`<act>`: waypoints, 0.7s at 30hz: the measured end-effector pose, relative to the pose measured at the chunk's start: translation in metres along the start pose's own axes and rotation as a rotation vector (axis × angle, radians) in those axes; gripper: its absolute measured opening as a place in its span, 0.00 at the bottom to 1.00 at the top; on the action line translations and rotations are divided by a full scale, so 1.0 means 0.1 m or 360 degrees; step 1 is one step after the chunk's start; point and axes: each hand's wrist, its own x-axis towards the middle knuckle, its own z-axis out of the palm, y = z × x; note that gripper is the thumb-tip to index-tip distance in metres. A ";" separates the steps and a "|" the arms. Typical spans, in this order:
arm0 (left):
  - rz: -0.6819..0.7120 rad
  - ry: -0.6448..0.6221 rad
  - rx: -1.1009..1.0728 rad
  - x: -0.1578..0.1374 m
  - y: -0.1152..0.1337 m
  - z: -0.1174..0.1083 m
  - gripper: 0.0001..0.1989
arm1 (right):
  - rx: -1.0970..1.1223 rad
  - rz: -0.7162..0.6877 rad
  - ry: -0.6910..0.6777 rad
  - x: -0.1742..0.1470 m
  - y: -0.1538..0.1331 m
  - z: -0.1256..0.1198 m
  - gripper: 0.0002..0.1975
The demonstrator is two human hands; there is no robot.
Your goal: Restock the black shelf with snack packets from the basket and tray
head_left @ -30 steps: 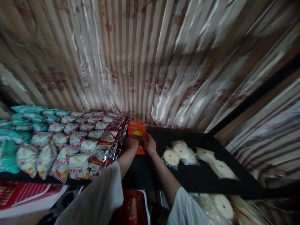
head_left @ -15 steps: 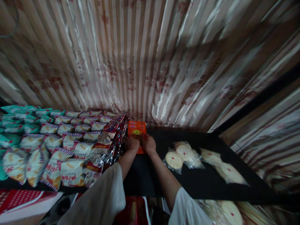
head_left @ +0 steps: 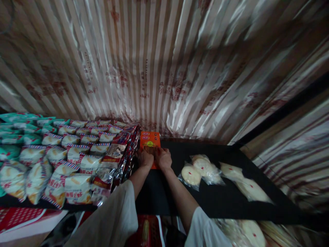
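Observation:
An orange packet [head_left: 150,137] with a yellow-green round mark lies flat on the black shelf, against the striped backing. A second logo line just behind its top edge suggests another like it underneath. Its near left part is under my left hand [head_left: 145,159], whose fingers are curled on it. On the near right part, my right hand [head_left: 163,159] has its fingers closed against the packet. Both sets of fingertips meet around its middle and cover part of the print. Dark red foil packets [head_left: 119,151] stand in a row right beside my left hand.
Rows of white snack bags [head_left: 78,188] and green bags [head_left: 10,151] fill the left of the black shelf [head_left: 177,199]. Clear-bagged round flat pieces [head_left: 191,175] and folded pale packs [head_left: 253,189] lie on the right. Below are a red basket [head_left: 20,219] and another bagged round piece [head_left: 253,233].
Both hands stay at the orange packet; the right fingers have shifted slightly, showing more of the yellow-green mark. The view has moved slightly, so the bags on the left appear farther left.

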 end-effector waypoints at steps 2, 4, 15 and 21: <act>-0.0006 0.0025 0.0072 -0.02 0.00 0.01 0.18 | -0.0011 -0.0036 0.0000 0.00 0.01 0.01 0.18; -0.0035 0.0031 0.0121 -0.05 0.02 0.01 0.21 | -0.0020 -0.0082 0.0001 0.01 0.03 0.02 0.17; 0.0121 -0.0009 0.0077 -0.50 0.00 -0.02 0.27 | 0.0104 -0.0204 0.0248 -0.30 0.10 0.04 0.18; 0.0479 0.0039 -0.0242 -1.06 -0.36 -0.03 0.15 | 0.0555 -0.0213 0.0299 -1.00 0.15 0.05 0.17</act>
